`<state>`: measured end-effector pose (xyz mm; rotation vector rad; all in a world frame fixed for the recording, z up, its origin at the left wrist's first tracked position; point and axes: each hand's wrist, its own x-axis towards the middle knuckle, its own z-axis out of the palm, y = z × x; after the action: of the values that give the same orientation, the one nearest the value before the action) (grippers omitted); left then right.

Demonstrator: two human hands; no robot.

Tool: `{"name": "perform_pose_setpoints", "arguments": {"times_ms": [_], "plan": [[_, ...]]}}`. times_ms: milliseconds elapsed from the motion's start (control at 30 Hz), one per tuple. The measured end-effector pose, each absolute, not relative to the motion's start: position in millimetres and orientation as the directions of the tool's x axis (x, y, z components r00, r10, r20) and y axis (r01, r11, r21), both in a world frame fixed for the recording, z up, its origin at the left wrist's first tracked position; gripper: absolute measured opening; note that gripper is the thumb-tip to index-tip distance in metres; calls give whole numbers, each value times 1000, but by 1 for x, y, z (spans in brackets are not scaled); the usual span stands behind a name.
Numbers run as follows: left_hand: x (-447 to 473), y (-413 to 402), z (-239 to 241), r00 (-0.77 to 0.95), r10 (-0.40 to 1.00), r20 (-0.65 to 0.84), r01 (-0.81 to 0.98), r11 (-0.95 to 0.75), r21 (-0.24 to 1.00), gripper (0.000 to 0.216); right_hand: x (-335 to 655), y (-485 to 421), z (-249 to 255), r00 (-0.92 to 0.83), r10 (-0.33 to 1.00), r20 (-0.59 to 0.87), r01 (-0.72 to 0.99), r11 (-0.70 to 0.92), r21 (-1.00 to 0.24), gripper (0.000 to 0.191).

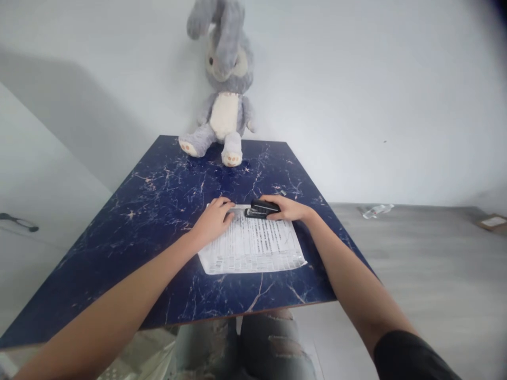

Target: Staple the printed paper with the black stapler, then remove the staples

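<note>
A white sheet of printed paper (253,237), covered with rows of dark text, lies on the blue table. My left hand (215,219) rests on its upper left corner, fingers and thumb apart, palm down. In my right hand (285,207) is a black stapler (259,209), gripped from its rear end with the fingers on top and the thumb below. The stapler's nose points left, toward my left hand, and its jaws are apart. It sits at the paper's top edge; whether paper lies between the jaws I cannot tell.
A grey plush rabbit (225,113) sits at the far end of the marbled blue table (158,211), against the white wall. On the floor to the right are a clear plastic item (376,211) and a brown box (493,222). A black cable (19,221) shows at left.
</note>
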<state>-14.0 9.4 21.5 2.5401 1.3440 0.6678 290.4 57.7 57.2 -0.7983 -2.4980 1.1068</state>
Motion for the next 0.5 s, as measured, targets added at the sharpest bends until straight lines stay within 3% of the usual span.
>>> {"name": "perform_pose_setpoints", "arguments": {"times_ms": [133,267,400,500], "plan": [[-1,-6,22,541,775,326,710,-629,317,37,316,40,69,-795,606,11,439,588,-680,30],[10,-15,16,606,731,314,664,-682,307,39,356,8,65,-685,728,10,535,512,-672,27],[14,-13,11,601,739,304,666,-674,320,41,375,-1,50,-492,861,129,605,445,-660,27],[5,-1,11,545,759,355,634,-651,419,41,370,14,39,-417,856,306,613,513,-601,30]]}}
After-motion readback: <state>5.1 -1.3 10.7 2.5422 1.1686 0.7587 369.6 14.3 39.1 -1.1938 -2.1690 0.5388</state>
